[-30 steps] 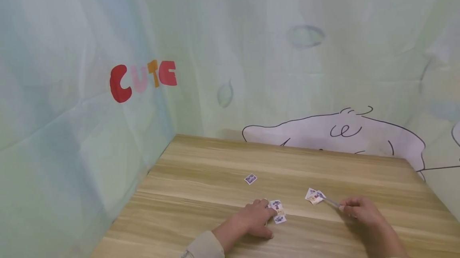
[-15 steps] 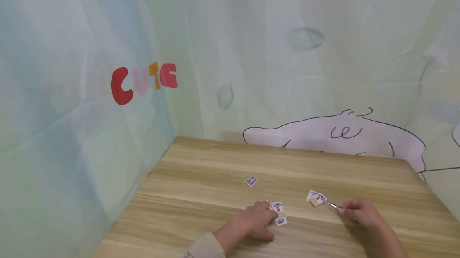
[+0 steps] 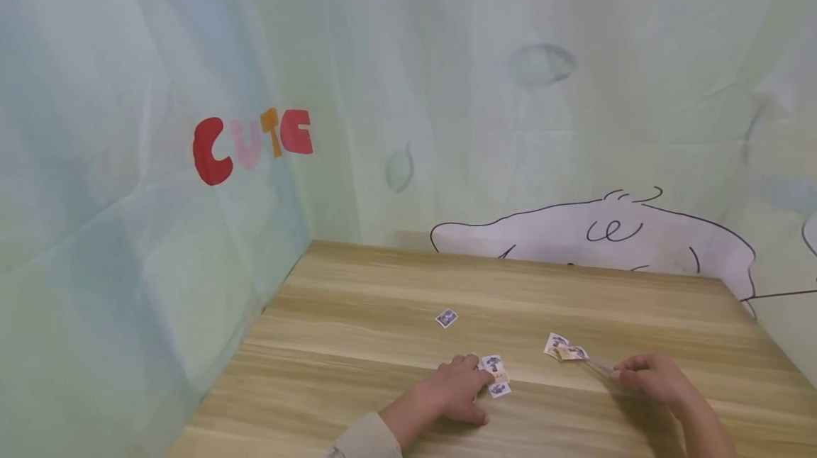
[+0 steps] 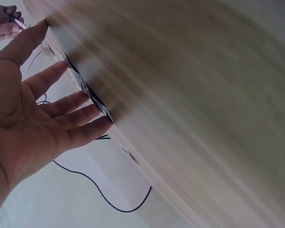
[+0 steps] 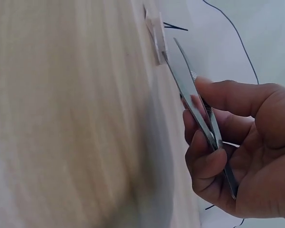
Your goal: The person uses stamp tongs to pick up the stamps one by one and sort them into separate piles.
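My right hand (image 3: 654,376) holds metal tweezers (image 5: 192,102) between thumb and fingers. In the right wrist view their tips stand apart, one of them at the edge of a small printed paper piece (image 5: 156,38). From the head, that paper piece (image 3: 571,353) overlaps another printed piece (image 3: 557,342). My left hand (image 3: 454,388) rests its spread fingertips on more paper pieces, partly hidden under it. To its right, printed pieces (image 3: 496,373) stick out by the index finger. The left wrist view shows the fingers (image 4: 88,133) nearly straight, their tips on the paper pieces (image 4: 78,78).
One small purple printed piece (image 3: 446,317) lies alone farther back on the wooden table (image 3: 357,288). Printed cloth (image 3: 383,89) hangs behind the table and along its left side.
The upper paper piece at the tweezers has turned and shifted slightly right over the one beneath. My right hand has drawn a little to the right. My left hand has stayed in place.
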The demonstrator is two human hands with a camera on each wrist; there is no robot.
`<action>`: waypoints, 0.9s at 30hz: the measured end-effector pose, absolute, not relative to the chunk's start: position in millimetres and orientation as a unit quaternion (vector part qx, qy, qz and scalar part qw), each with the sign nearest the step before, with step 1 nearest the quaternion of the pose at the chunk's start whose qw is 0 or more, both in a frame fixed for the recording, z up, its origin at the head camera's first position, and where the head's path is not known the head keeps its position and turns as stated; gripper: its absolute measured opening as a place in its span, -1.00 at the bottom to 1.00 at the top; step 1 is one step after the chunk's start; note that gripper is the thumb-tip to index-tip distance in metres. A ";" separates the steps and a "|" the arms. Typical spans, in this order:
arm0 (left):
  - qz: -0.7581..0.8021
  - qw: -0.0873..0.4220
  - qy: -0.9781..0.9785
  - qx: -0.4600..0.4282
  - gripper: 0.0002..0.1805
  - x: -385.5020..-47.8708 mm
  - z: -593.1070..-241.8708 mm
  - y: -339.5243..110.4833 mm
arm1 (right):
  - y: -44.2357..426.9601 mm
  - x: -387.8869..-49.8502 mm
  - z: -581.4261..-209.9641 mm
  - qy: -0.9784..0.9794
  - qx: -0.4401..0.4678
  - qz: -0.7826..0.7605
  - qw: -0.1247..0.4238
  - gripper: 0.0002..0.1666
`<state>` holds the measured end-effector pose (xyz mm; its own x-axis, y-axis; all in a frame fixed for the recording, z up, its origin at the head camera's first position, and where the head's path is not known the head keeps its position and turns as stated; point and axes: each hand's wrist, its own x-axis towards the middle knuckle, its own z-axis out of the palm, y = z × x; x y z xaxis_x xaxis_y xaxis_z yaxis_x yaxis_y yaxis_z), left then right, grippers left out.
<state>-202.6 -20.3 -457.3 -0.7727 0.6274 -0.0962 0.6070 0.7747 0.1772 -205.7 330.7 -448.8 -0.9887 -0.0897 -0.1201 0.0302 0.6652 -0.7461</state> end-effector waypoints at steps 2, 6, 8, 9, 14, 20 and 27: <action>0.066 0.075 0.939 0.329 -0.34 -203.6 -458.1 -20.2 | 330.3 -205.9 -448.3 0.906 -0.022 -0.415 0.082 -0.72; 0.065 0.079 0.939 0.329 -0.33 -204.0 -458.6 -20.0 | 329.5 -206.9 -451.0 0.901 -0.033 -0.424 0.087 -0.74; 0.065 0.081 0.939 0.328 -0.33 -203.6 -458.0 -20.0 | 329.0 -207.8 -452.8 0.897 -0.041 -0.430 0.089 -0.74; 0.065 0.081 0.939 0.328 -0.33 -203.4 -457.7 -20.0 | 328.9 -208.5 -453.5 0.895 -0.041 -0.435 0.091 -0.74; 0.066 0.082 0.939 0.326 -0.34 -203.1 -456.0 -19.6 | 330.1 -211.5 -454.5 0.889 -0.052 -0.442 0.104 -0.70; 0.069 0.085 0.938 0.329 -0.33 -203.3 -455.8 -19.9 | 329.5 -212.7 -454.1 0.903 -0.037 -0.421 0.084 -0.68; 0.066 0.082 0.939 0.326 -0.34 -203.7 -456.3 -18.8 | 328.5 -212.8 -450.5 0.927 -0.018 -0.372 0.038 -0.69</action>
<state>-203.7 -18.8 -456.3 -0.7740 0.6234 -0.1107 0.6017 0.7786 0.1781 -212.8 328.5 -450.5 -0.9964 -0.0621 -0.0572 -0.0054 0.7232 -0.6907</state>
